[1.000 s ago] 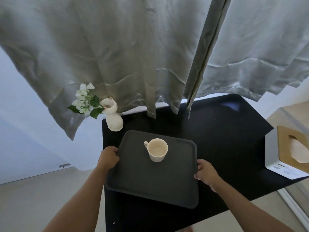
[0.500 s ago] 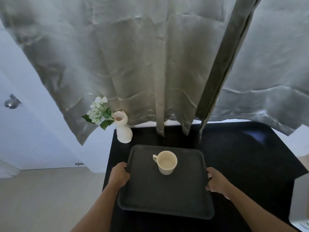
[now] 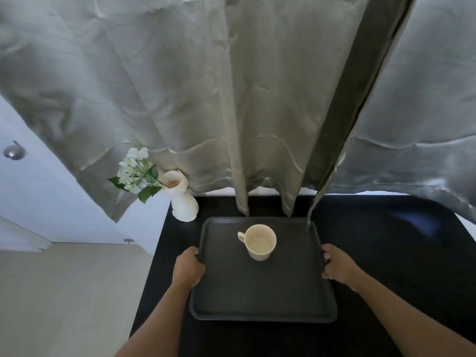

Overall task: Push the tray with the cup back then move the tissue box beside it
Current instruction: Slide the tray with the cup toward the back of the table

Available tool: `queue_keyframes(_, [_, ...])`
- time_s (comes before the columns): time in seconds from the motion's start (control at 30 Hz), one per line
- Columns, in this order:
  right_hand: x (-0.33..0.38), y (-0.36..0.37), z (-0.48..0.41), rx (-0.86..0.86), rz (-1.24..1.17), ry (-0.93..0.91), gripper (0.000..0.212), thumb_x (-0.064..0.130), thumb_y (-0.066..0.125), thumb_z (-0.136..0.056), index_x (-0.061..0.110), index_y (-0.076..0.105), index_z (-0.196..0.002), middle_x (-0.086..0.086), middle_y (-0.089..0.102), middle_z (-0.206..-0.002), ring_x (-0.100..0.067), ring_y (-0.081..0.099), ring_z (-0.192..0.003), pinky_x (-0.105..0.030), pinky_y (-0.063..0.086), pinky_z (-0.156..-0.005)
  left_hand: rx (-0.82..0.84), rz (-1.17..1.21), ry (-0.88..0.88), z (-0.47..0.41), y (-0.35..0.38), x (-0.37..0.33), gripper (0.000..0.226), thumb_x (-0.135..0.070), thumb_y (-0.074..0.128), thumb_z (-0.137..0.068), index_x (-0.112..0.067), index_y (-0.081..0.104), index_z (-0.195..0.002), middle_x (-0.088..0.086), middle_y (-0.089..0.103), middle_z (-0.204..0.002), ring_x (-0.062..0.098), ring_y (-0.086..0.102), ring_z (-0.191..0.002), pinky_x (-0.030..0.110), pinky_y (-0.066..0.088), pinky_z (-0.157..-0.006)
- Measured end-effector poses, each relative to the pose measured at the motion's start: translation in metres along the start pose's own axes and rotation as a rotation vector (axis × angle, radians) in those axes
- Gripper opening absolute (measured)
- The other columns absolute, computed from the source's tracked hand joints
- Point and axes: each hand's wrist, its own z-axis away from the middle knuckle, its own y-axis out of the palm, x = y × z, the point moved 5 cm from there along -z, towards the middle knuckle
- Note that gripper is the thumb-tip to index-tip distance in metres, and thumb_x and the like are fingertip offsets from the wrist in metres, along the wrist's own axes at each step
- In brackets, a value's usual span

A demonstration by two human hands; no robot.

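A dark grey square tray [image 3: 262, 292] lies flat on the black table [image 3: 386, 253], its far edge close under the curtain hem. An empty cream cup [image 3: 260, 242] stands upright on the tray's far half, handle pointing left. My left hand [image 3: 188, 269] grips the tray's left edge and my right hand [image 3: 337, 266] grips its right edge, both about mid-length. The tissue box is out of view.
A white vase [image 3: 183, 202] with white flowers [image 3: 135, 171] stands at the table's far left corner, just left of the tray. Grey curtains [image 3: 231, 99] hang down to the table's back edge. Bare black tabletop extends right of the tray. Beige floor [image 3: 64, 292] lies to the left.
The tray with the cup has slid back toward the curtain and squared up with the table. Both hands kept hold of its edges. The view swung left, so the tissue box has left the frame.
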Motion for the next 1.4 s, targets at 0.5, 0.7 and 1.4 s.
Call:
queue_keyframes(0.5, [0.025,-0.022,-0.073,-0.150,0.076,-0.017,0.074,-0.009,0.071,-0.071,0.014,0.045,-0.137,0.006,0.055,-0.096,-0.011,0.055,-0.083,-0.018,0.039,-0.056,-0.012,0.034,0.025,-0.079,0.007,-0.033,0.045,0.003,0.056,-0.077,-0.008,0.060,-0.120,0.009,0.067,-0.099,0.019,0.059,-0.072,0.025,0.048,-0.058])
queue_keyframes(0.7, [0.023,-0.030,-0.090,-0.170,0.081,0.009,0.077,-0.010,0.071,-0.071,0.014,0.043,-0.139,0.005,0.060,-0.100,-0.012,0.052,-0.086,-0.018,0.038,-0.056,0.004,0.057,0.037,-0.095,0.016,-0.044,0.045,0.003,0.058,-0.076,-0.008,0.060,-0.120,0.013,0.069,-0.102,0.024,0.061,-0.083,0.031,0.049,-0.067])
queue_keyframes(1.4, [0.028,-0.040,-0.122,-0.201,0.070,-0.015,0.066,-0.010,0.069,-0.071,0.012,0.049,-0.130,0.004,0.058,-0.091,-0.003,0.052,-0.073,-0.020,0.037,-0.053,-0.019,0.080,0.036,-0.122,0.018,-0.055,0.047,0.004,0.057,-0.076,-0.007,0.060,-0.121,0.017,0.069,-0.104,0.026,0.060,-0.079,0.032,0.048,-0.065])
